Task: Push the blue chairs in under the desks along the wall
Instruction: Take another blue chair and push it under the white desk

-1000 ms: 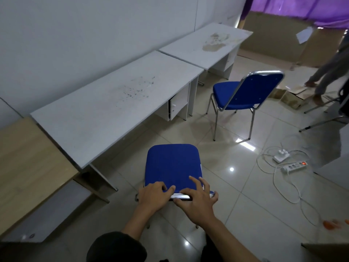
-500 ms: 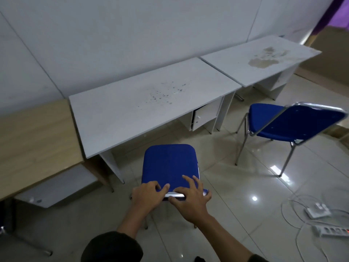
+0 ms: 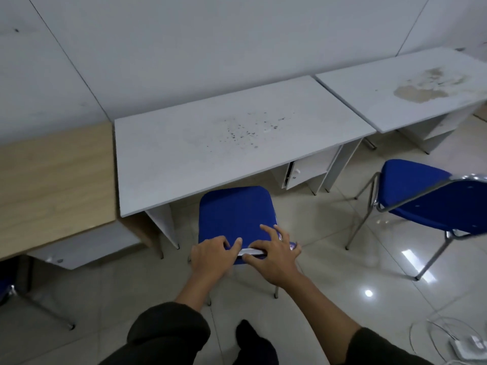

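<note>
A blue chair with a chrome frame stands in front of the middle white desk, its seat front just at the desk's edge. Both hands grip the top of its backrest: my left hand at the left, my right hand at the right with fingers spread over the blue pad. A second blue chair stands out in the open at the right, in front of the stained white desk.
A wooden desk adjoins the middle desk at the left, with part of another chair's leg below it. A small cabinet sits under the middle desk's right side. White cables and a power strip lie at the bottom right.
My view has turned left toward the wall. The chair under my hands has moved closer to the middle desk, its seat front reaching the desk's edge.
</note>
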